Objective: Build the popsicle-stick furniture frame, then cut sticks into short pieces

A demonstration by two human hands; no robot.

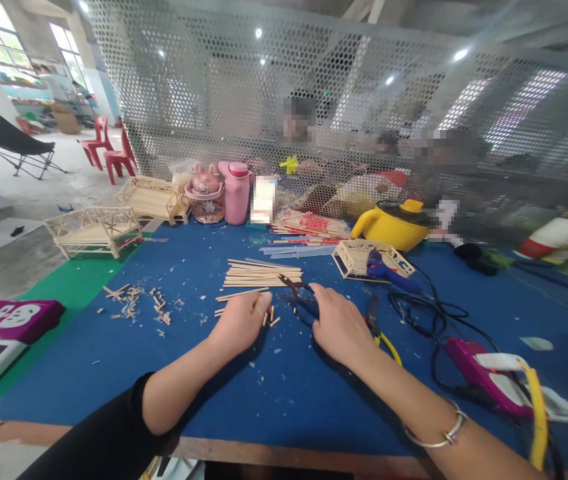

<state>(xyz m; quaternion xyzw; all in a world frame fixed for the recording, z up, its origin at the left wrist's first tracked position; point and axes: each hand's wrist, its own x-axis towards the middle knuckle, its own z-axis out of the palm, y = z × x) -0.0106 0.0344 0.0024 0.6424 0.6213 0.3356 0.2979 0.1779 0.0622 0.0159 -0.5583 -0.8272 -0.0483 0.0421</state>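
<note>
My left hand (241, 323) rests on the blue mat (284, 393) with its fingers curled, pinching a thin wooden stick (264, 319) near several short cut pieces. My right hand (338, 325) is closed round the dark handles of a pair of cutting pliers (296, 291), whose jaws point up and left toward a stack of long wooden sticks (260, 273). A silver bangle (441, 437) sits on my right wrist.
Wood scraps (137, 303) lie left. Stick-built benches (95, 230) stand at the far left, pink bottles (237, 192) and a yellow pot (394, 223) at the back. A blue glue gun (389, 272) lies on a stick frame; black cables, yellow-handled pliers (381, 333) and power strips (494, 383) lie to the right. People sit behind the mesh screen.
</note>
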